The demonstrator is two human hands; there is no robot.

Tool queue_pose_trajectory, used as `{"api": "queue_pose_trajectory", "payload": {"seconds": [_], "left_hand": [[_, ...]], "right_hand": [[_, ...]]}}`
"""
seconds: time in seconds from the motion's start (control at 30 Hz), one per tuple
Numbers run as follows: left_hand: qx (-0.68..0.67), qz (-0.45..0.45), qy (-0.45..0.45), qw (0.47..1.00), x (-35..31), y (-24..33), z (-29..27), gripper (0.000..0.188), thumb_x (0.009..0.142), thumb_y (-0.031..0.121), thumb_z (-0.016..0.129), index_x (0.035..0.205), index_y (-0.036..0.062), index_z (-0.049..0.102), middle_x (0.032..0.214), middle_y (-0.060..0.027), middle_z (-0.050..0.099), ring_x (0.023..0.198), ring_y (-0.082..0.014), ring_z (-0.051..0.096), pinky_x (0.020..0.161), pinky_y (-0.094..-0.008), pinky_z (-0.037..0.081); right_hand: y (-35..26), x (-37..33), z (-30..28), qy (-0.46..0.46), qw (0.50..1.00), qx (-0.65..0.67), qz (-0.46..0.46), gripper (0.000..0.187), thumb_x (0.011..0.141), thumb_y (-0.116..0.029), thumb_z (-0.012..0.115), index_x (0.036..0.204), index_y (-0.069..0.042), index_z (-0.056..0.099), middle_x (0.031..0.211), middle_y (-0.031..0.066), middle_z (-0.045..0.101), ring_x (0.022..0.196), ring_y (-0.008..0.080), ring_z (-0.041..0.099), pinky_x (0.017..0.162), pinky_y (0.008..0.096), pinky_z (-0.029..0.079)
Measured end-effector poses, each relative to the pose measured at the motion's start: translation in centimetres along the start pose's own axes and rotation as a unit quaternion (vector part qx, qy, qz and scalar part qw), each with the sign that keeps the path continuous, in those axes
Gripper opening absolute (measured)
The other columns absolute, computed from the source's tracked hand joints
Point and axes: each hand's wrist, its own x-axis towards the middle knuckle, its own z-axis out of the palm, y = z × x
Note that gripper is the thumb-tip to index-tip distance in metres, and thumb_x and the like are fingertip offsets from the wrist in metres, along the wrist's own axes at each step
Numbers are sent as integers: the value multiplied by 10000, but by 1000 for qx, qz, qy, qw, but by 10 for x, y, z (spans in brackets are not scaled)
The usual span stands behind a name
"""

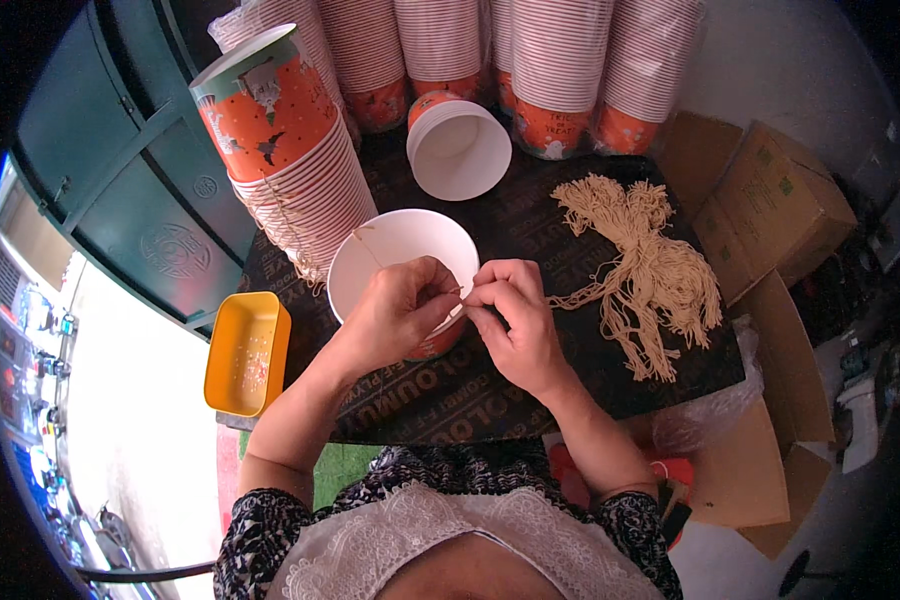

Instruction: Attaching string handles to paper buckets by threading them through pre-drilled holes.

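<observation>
A paper bucket (370,265) with a white inside and an orange printed outside stands tilted toward me on the dark table. My left hand (395,310) reaches over its near rim, thumb and forefinger pinched on a thin beige string. Close against it, my right hand (515,325) pinches the string at the near right of the rim, its fingertips almost touching the left ones. Another piece of string (367,240) shows at the far left of the rim. The fingers partly hide the string's end and the rim.
A bundle of beige strings (665,270) lies right. A tall stack of buckets (295,210) with strings stands left, near a yellow tray (247,400) of small bits. Behind are a bucket lying tilted (470,150) and wrapped stacks (560,70). Cardboard boxes (775,200) stand right.
</observation>
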Motion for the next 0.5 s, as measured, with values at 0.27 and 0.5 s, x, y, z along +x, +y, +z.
{"api": "queue_pose_trajectory", "payload": {"seconds": [0.27,0.5], "left_hand": [[21,-20,14,999,2,6,-3,117,862,65,625,887,-49,633,730,-115,659,676,-151,619,629,-313,488],[-16,-55,33,998,3,10,-1,118,886,70,602,864,-46,610,676,-121,643,609,-147,627,565,-304,485]], "right_hand": [[-10,-4,-1,25,997,-40,-53,179,739,74,658,845,-26,555,980,101,552,934,295,523,809,389,447],[-11,-13,-4,9,994,-70,-82,185,729,88,645,841,-18,544,973,110,537,902,307,531,791,393,449]]}}
